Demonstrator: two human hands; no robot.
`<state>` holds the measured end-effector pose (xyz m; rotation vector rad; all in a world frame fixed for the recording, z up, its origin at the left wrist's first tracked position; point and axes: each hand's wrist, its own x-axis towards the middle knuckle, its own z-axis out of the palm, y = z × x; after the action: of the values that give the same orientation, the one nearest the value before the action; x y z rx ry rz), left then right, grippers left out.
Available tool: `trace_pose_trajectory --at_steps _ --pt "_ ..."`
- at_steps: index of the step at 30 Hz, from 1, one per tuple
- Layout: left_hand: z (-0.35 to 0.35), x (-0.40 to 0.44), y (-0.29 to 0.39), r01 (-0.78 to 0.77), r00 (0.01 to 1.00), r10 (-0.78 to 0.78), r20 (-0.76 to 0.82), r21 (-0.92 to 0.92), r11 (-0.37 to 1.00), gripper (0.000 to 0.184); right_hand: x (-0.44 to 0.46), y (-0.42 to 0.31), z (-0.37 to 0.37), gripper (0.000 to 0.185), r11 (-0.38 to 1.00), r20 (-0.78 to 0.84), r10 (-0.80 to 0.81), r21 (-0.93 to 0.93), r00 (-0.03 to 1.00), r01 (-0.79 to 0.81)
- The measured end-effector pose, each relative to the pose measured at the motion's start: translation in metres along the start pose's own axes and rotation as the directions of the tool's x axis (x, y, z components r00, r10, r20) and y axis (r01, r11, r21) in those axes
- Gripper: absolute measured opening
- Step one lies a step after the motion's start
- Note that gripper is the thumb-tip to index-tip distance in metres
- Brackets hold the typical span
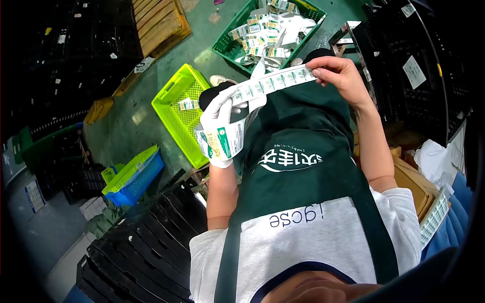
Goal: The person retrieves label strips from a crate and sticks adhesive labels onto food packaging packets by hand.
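My left hand (221, 108), in a white glove, is closed on the left end of a strip of labels (275, 83). The strip is white with a row of small green prints. Against the palm and wrist of that same hand lies a white packet (218, 143) with a green and yellow print and a barcode. My right hand (336, 76) is bare and pinches the far end of the strip between thumb and fingers. The strip is stretched between both hands above my dark green apron (303, 121). White backing paper (258, 70) curls near its middle.
A green crate (235, 63) full of similar packets stands ahead. Nearer left is a lime green basket (174, 118) with a small packet (188, 104) inside. Black crates (146, 237) flank me at lower left. A cardboard box (414, 184) sits at right, a wooden pallet (164, 25) at upper left.
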<state>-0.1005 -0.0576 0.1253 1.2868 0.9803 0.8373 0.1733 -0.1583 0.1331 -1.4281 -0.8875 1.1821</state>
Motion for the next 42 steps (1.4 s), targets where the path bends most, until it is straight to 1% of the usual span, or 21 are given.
trace_pose_trajectory --at_steps 1,2,5,6,8,13,16,19,23,24,25,26,29,30,32,35,36,39,40,42 --pt "0.000 0.001 0.001 -0.025 1.000 0.025 0.019 0.037 0.999 0.028 0.002 -0.001 0.000 0.018 1.000 -0.005 0.000 -0.013 1.000 0.000" --pt "0.001 0.000 0.003 -0.003 1.000 0.002 0.022 0.062 0.998 0.032 0.003 -0.001 -0.001 0.018 1.000 -0.011 0.000 -0.027 1.000 0.000" --pt "0.005 -0.002 0.014 0.039 0.999 -0.039 0.003 -0.050 0.998 0.038 0.005 -0.005 -0.002 0.018 0.996 -0.005 -0.048 -0.079 0.999 0.048" --pt "0.002 -0.001 0.013 0.066 0.998 -0.066 0.002 -0.052 0.997 0.040 0.005 -0.007 -0.002 0.018 0.995 -0.008 -0.064 -0.076 0.998 0.063" --pt "-0.001 -0.001 0.014 0.084 0.996 -0.084 0.010 -0.043 0.996 0.037 0.005 -0.010 -0.003 0.018 0.994 -0.015 -0.092 -0.068 0.996 0.090" --pt "-0.007 0.001 0.013 0.131 0.991 -0.131 -0.002 -0.002 0.991 0.028 0.009 -0.014 0.000 0.019 0.978 0.029 -0.149 -0.145 0.988 0.152" --pt "-0.010 0.001 0.005 0.017 1.000 -0.017 -0.006 -0.060 0.998 0.022 0.011 -0.014 0.003 0.019 0.982 0.041 -0.130 -0.136 0.991 0.134" --pt "-0.009 0.003 0.010 -0.025 0.999 0.025 -0.030 -0.020 0.999 0.020 0.013 -0.011 0.003 0.019 0.984 0.035 -0.112 -0.135 0.993 0.116" --pt "-0.013 0.004 0.011 0.013 0.999 -0.016 -0.038 -0.057 0.998 0.017 0.015 -0.008 0.007 0.018 0.989 0.011 -0.103 -0.105 0.995 0.103" --pt "-0.016 0.004 0.008 -0.084 0.996 0.085 -0.011 0.097 0.992 0.017 0.015 -0.007 0.008 0.018 0.990 0.013 -0.097 -0.097 0.995 0.098" --pt "-0.020 0.004 0.004 -0.182 0.983 0.179 0.031 0.245 0.952 0.016 0.015 -0.007 0.008 0.018 0.992 0.015 -0.092 -0.089 0.996 0.093" --pt "-0.023 0.004 0.002 -0.277 0.960 0.265 0.087 0.383 0.881 0.016 0.016 -0.006 0.008 0.018 0.993 0.017 -0.086 -0.081 0.996 0.087" --pt "-0.013 0.002 0.011 -0.189 0.976 0.215 -0.039 0.339 0.921 0.008 0.016 -0.006 0.009 0.018 0.996 -0.007 -0.066 -0.058 0.998 0.065" --pt "-0.010 0.002 0.013 -0.116 0.984 0.148 -0.097 0.280 0.953 0.005 0.015 -0.006 0.010 0.017 0.995 -0.017 -0.073 -0.068 0.997 0.072" --pt "-0.006 0.000 0.015 0.025 0.980 0.005 -0.199 0.147 0.989 0.011 0.013 -0.005 0.011 0.016 0.992 -0.035 -0.089 -0.088 0.995 0.086" --pt "-0.012 0.003 -0.001 -0.037 0.975 0.078 -0.210 0.194 0.980 0.022 0.012 -0.001 0.015 0.015 0.992 -0.042 -0.106 -0.067 0.993 0.103" --pt "-0.011 0.004 -0.001 -0.020 0.974 0.054 -0.222 0.155 0.988 0.027 0.012 0.000 0.017 0.014 0.993 -0.050 -0.107 -0.058 0.993 0.104" --pt "-0.008 0.006 0.001 -0.009 0.975 0.010 -0.222 0.007 1.000 0.022 0.011 0.003 0.020 0.014 0.994 -0.064 -0.102 -0.040 0.993 0.100" --pt "-0.009 0.005 0.002 0.015 0.978 -0.003 -0.208 0.056 0.998 0.021 0.012 0.004 0.020 0.014 0.995 -0.063 -0.096 -0.039 0.993 0.094" --pt "-0.007 0.007 0.000 -0.033 0.978 0.034 -0.206 0.008 0.999 0.020 0.012 0.005 0.020 0.015 0.997 -0.056 -0.077 -0.021 0.995 0.076"
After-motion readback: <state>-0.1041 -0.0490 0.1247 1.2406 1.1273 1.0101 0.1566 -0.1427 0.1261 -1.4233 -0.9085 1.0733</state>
